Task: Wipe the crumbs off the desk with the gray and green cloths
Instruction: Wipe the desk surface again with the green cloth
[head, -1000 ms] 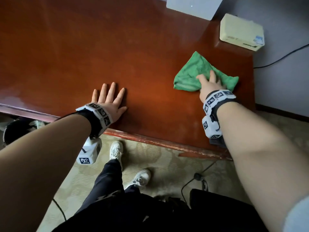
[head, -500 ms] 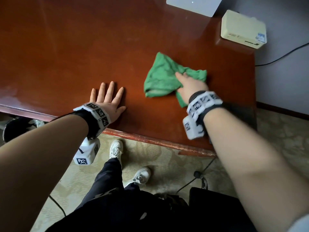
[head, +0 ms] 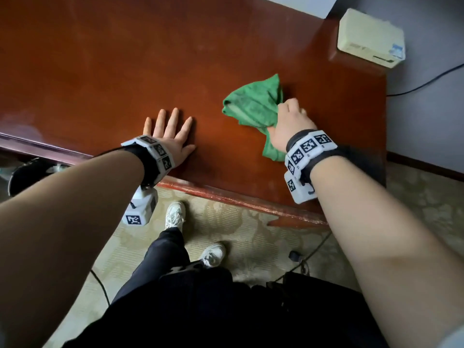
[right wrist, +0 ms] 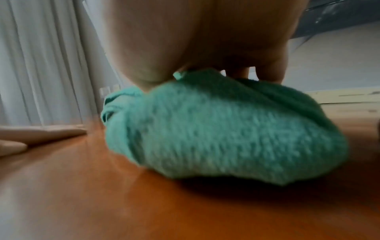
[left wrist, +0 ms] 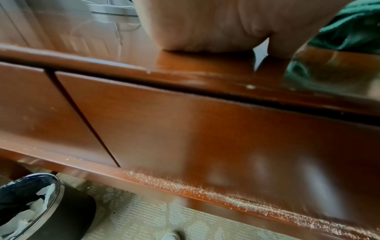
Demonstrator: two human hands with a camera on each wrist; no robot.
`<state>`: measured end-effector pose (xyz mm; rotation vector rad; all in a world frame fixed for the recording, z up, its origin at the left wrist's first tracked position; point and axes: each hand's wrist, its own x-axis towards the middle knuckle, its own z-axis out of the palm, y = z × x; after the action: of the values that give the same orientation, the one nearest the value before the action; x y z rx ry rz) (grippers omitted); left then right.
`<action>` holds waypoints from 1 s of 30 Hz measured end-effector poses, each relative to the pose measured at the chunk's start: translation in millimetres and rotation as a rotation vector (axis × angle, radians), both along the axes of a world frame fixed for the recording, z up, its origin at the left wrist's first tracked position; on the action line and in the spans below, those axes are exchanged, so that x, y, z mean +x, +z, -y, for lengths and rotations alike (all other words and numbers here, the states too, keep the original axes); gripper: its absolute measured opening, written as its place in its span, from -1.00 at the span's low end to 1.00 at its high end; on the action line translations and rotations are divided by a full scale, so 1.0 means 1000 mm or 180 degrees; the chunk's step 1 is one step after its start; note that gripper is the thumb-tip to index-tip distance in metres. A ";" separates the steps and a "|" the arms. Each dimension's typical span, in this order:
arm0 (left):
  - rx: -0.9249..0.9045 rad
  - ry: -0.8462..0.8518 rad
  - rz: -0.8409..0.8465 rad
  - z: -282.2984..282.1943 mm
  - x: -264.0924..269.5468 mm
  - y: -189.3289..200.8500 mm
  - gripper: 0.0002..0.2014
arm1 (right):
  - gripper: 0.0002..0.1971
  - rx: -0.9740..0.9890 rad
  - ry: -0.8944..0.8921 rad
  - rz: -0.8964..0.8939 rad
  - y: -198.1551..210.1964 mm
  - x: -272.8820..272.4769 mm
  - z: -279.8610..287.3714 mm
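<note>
The green cloth (head: 253, 106) lies bunched on the glossy red-brown desk (head: 125, 59), right of centre. My right hand (head: 288, 119) sits on the cloth's right side, its fingers curled into the fabric. In the right wrist view the cloth (right wrist: 226, 129) bulges under the palm (right wrist: 205, 32). My left hand (head: 170, 131) rests flat near the front edge, fingers spread, holding nothing. Pale crumbs (left wrist: 226, 197) line a lower ledge on the desk front. No gray cloth is in view.
A beige box (head: 369, 38) stands at the desk's back right corner, with a white device (head: 301, 3) behind it. The desk's front edge (head: 251, 202) runs just behind my wrists. A lined bin (left wrist: 30, 207) stands on the carpet at the left, and cables (head: 311, 254) lie on the floor.
My right hand has swept the green cloth leftward from the desk's right side and now bunches it with curled fingers. The left hand has stayed put.
</note>
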<state>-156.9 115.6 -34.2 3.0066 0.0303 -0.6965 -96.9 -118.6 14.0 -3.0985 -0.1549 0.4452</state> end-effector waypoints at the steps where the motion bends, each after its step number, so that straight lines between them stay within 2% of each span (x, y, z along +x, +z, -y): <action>1: -0.0005 -0.0001 0.0024 0.000 0.000 0.000 -0.38 | -0.55 -0.0031 -0.0057 -0.0052 -0.005 -0.002 0.000; 3: -0.0006 0.0007 0.0068 0.001 -0.001 0.000 -0.38 | -0.50 -0.0108 0.0056 -0.0112 -0.011 -0.019 0.000; 5: -0.0046 0.0037 0.0082 0.002 -0.003 0.003 -0.39 | -0.42 -0.0188 0.0398 -0.0262 -0.010 -0.050 0.003; 8: -0.0087 0.0054 0.0084 0.002 -0.004 0.005 -0.39 | -0.35 -0.0105 0.0874 -0.0815 0.001 -0.098 0.012; 10: -0.0054 -0.0001 0.0075 0.000 -0.002 0.003 -0.39 | -0.35 0.0099 0.0866 -0.1180 0.012 -0.111 0.019; 12: 0.0013 -0.0083 0.0036 -0.001 0.000 0.000 -0.38 | -0.33 0.0265 0.0601 -0.0849 0.022 -0.102 0.025; 15: 0.0017 -0.0071 -0.0009 -0.002 0.001 0.000 -0.38 | -0.35 0.0061 0.0157 0.0231 0.021 -0.063 0.030; 17: 0.0014 -0.0038 -0.0046 -0.001 0.000 0.002 -0.39 | -0.39 -0.0313 0.0010 0.0189 0.008 -0.040 0.029; 19: 0.0010 -0.0011 -0.0073 0.001 -0.001 0.005 -0.39 | -0.37 -0.0549 -0.0112 -0.0238 -0.010 -0.030 0.025; 22: -0.0023 0.0046 -0.0103 0.002 -0.002 0.008 -0.40 | -0.39 -0.0371 -0.0202 -0.0240 -0.027 -0.038 0.018; 26: -0.0048 -0.0025 0.0040 0.001 -0.002 0.004 -0.40 | -0.42 -0.0266 0.0587 -0.0150 -0.022 -0.082 0.009; 30: -0.0009 -0.0102 0.0085 -0.001 0.000 -0.001 -0.38 | -0.44 0.0096 0.1198 -0.0575 -0.007 -0.110 0.009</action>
<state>-156.8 116.7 -34.7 3.0196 -0.0200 -0.6583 -207.3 -127.6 6.9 -2.9758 -0.7396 0.7163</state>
